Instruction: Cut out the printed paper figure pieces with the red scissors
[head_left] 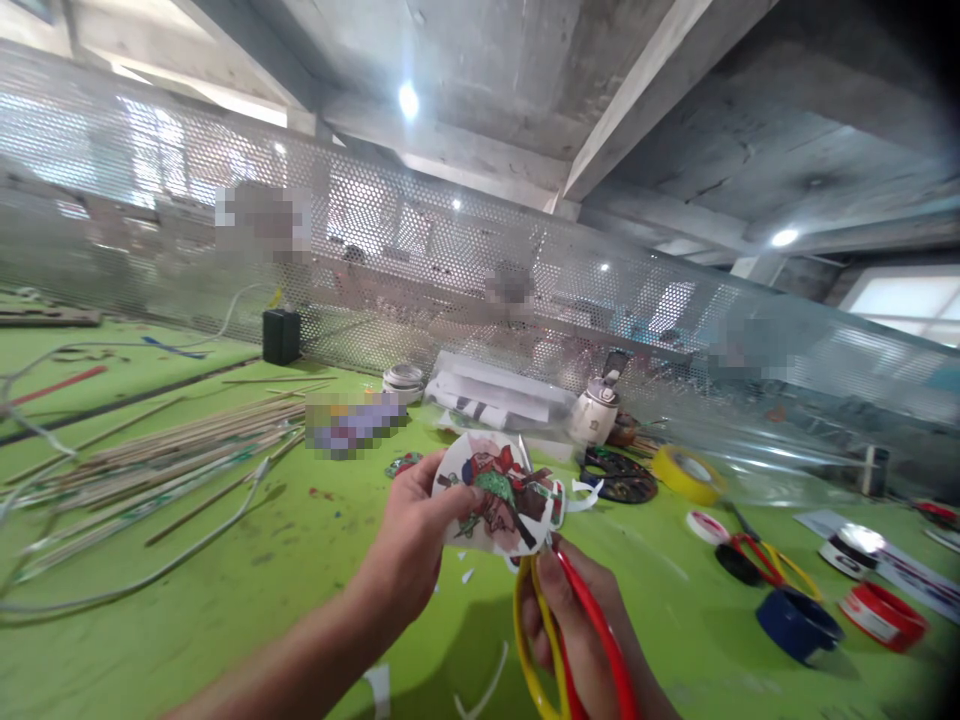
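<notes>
Left hand [420,512]: clamped on one illustrated paper [491,492]. Right hand [579,630]: gripping one scissors [604,622]. Second scissors [768,564]: right.

Craft workshop, int. view: bare concrete ceiling [487,60] w/ beams [667,90] & lamps [409,101]; perforated screen [420,250] behind green table [285,570], latter stained & strewn w/ sticks [195,435], tape rolls [799,630], paper scraps [381,690], etc.; scissors [606,622] in use above. Supplies + tool indicate handwork; raw struct. suggests indust.-type bldg.
</notes>
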